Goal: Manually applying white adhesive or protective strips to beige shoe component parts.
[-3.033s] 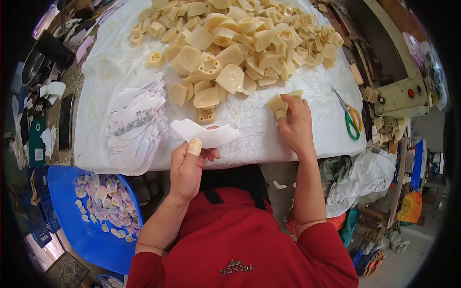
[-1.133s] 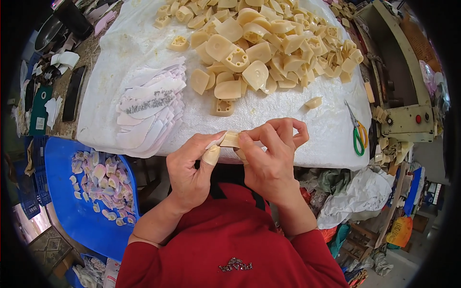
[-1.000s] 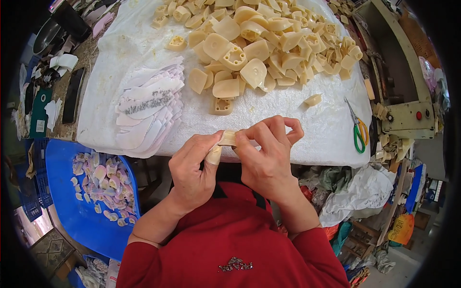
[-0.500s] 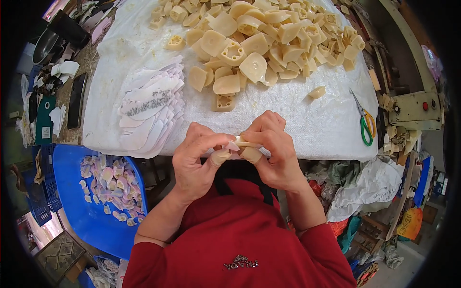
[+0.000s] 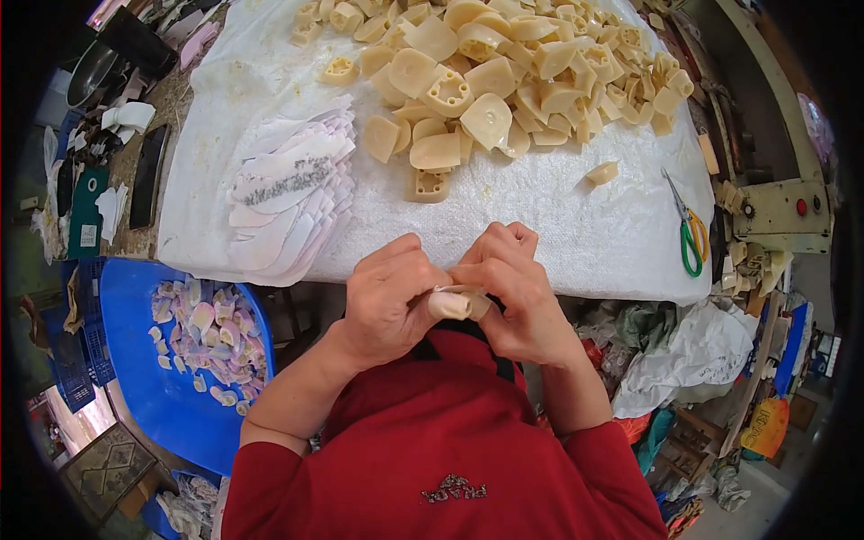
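My hands meet just off the table's near edge, both closed on a small cream-coloured shoe heel [image 5: 450, 306] with pale thin covering material at its upper edge. My left hand [image 5: 389, 292] pinches it from the left, fingers bent over it. My right hand [image 5: 517, 292] grips the other side, its thumb wearing a beige cover. The fingers hide most of the piece. A fanned stack of pale pinkish-white cut sheets [image 5: 288, 193], one smudged grey, lies beyond my left hand. A large pile of bare beige heels [image 5: 490, 81], some showing holes, fills the far table.
White woven sheeting [image 5: 396, 234] covers the table. Scissors [image 5: 688, 225] with green and yellow handles lie at the right; a lone heel [image 5: 602, 173] is nearby. A blue tub [image 5: 180, 409] at lower left holds several pinkish covered heels [image 5: 211, 328]. Crumpled white plastic [image 5: 688, 346] sits at lower right.
My hands have turned the heel and drawn closer together around it, and my left wrist has rolled so its back faces up. The view has shifted slightly.
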Demonstrator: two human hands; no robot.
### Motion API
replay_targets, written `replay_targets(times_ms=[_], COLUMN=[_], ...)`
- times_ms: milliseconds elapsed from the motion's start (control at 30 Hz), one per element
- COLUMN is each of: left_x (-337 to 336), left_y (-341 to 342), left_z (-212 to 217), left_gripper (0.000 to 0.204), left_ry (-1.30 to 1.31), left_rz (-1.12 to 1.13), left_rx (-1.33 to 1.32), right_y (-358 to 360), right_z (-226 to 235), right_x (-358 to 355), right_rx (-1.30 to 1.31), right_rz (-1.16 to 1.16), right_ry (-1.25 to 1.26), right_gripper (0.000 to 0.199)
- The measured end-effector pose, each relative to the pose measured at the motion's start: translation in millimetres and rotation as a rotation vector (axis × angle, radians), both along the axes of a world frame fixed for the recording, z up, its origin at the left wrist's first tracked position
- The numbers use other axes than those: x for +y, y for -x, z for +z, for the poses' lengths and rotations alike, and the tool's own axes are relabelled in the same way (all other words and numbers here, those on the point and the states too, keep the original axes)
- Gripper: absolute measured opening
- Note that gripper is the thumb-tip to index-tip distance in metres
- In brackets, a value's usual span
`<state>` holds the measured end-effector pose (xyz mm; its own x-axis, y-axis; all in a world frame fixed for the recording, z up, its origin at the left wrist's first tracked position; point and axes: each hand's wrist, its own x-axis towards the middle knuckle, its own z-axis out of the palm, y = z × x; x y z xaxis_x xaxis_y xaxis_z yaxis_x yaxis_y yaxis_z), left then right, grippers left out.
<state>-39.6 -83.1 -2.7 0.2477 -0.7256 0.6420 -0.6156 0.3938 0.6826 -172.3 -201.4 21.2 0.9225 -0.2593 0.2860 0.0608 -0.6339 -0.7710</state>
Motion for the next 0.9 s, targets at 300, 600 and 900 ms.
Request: replay_targets(times_ms=[300,600,900], left_x=[10,7,3], left_y=[6,5,-1], left_z=[5,12,10], left_gripper=[0.015,0.019,0.012], left_ry=[-0.027,-0.041,-0.038], left_rz=[0.241,0.248,0.132], left_rx=[0.185,0.003,-0.093], right_y=[-2,-2,-3], right_z=[-3,-3,0], right_x=[-2,-1,-1], right_rx=[-0.073,-0.063,-0.043], right_rz=[-0.091,-0.098,-0.079], right_ry=[0.07,0.115,0.141], right_gripper=[0.024,0.026,0.028])
